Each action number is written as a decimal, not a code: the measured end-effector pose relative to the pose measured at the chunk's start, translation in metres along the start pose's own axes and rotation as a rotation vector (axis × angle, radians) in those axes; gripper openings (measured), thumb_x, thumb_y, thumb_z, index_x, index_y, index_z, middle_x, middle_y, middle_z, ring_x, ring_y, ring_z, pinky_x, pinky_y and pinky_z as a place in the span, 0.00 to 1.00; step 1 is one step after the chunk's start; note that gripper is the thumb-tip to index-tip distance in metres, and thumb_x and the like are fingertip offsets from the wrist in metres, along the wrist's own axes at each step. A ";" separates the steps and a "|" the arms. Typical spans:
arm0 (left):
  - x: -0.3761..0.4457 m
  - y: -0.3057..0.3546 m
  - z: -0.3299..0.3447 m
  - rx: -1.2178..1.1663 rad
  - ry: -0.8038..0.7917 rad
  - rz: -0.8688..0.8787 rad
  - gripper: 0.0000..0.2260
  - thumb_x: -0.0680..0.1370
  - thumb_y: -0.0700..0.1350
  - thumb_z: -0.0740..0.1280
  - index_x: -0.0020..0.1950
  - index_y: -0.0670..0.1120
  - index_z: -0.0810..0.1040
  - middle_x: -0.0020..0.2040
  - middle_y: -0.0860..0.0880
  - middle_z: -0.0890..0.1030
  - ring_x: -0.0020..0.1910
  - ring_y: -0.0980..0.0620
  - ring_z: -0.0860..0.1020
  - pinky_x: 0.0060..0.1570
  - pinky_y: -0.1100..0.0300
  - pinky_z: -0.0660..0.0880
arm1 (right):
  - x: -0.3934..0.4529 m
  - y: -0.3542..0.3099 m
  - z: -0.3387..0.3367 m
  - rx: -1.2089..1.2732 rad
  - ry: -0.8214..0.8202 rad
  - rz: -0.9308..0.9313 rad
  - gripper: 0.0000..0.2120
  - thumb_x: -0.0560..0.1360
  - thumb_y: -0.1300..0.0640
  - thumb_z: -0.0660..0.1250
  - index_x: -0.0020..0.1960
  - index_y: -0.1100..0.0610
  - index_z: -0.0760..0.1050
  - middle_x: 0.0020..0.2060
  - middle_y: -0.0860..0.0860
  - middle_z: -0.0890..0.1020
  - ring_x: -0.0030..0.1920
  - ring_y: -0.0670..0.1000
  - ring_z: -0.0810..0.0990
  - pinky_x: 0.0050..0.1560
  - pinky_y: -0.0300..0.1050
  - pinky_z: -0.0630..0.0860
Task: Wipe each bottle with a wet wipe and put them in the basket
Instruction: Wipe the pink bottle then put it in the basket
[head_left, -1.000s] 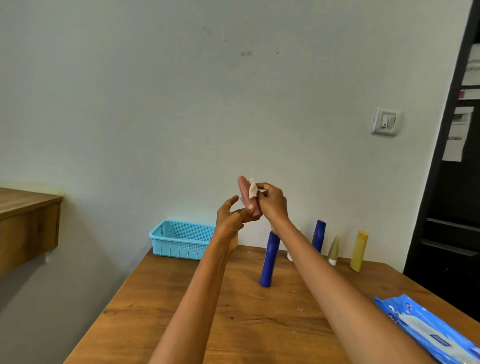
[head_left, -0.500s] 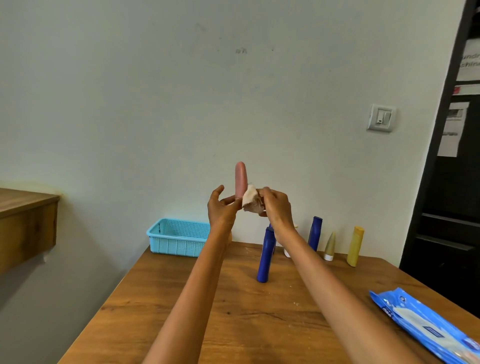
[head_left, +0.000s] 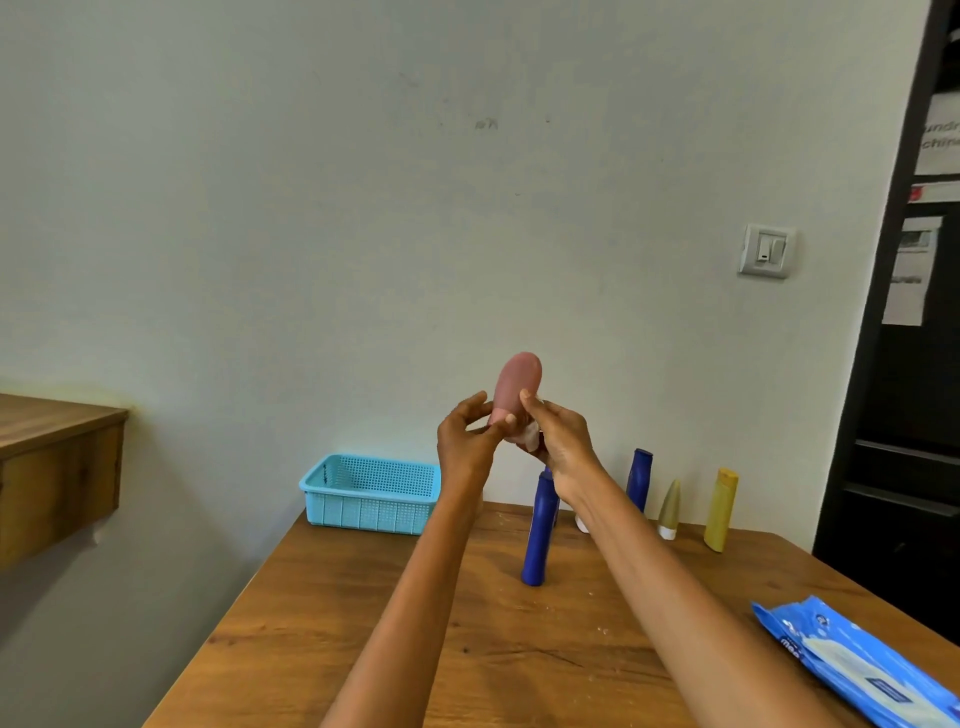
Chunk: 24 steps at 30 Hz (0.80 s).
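I hold a pink bottle upright in the air above the table. My left hand pinches its lower end with thumb and fingers. My right hand grips the bottle's lower side with a crumpled white wet wipe tucked under its fingers. A light blue basket stands at the table's back left. Behind my hands a tall dark blue bottle stands upright, with a second dark blue bottle, a beige pointed bottle and a yellow bottle near the wall.
A blue pack of wet wipes lies at the table's front right. The wooden table meets the wall at the back. A wooden shelf juts out at the left, and a dark cabinet stands at the right.
The pink bottle turned from edge-on to broad face toward me. The wipe slid from its middle down to its lower end under my right hand.
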<state>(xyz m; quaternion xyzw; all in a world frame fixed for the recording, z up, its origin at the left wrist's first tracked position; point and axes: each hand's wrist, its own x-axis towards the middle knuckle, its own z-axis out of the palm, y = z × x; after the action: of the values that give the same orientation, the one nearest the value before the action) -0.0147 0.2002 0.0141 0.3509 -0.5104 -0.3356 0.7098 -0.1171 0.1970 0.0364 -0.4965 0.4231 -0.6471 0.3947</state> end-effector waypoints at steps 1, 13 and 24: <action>0.000 -0.002 0.000 -0.001 0.005 -0.005 0.24 0.72 0.41 0.72 0.67 0.42 0.71 0.57 0.47 0.79 0.42 0.63 0.77 0.37 0.74 0.72 | 0.001 0.002 0.000 -0.020 0.028 -0.024 0.10 0.73 0.51 0.70 0.44 0.59 0.79 0.34 0.54 0.79 0.37 0.52 0.77 0.43 0.42 0.78; -0.007 -0.001 0.008 0.122 0.126 0.120 0.22 0.73 0.39 0.72 0.65 0.47 0.72 0.56 0.50 0.78 0.39 0.61 0.77 0.35 0.74 0.72 | -0.011 0.010 0.019 -0.089 0.136 -0.264 0.12 0.76 0.54 0.67 0.55 0.61 0.78 0.42 0.53 0.81 0.36 0.44 0.78 0.31 0.29 0.73; -0.001 0.003 -0.006 -0.055 0.121 -0.015 0.23 0.71 0.37 0.73 0.65 0.45 0.74 0.57 0.47 0.80 0.45 0.53 0.79 0.45 0.64 0.73 | 0.004 -0.003 0.012 -0.622 0.017 -0.702 0.09 0.74 0.59 0.70 0.53 0.60 0.82 0.48 0.56 0.82 0.48 0.52 0.81 0.47 0.36 0.76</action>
<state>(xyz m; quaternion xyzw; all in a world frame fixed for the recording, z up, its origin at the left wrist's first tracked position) -0.0089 0.2036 0.0142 0.3546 -0.4547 -0.3328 0.7461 -0.1063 0.1924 0.0424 -0.6989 0.4067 -0.5880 -0.0193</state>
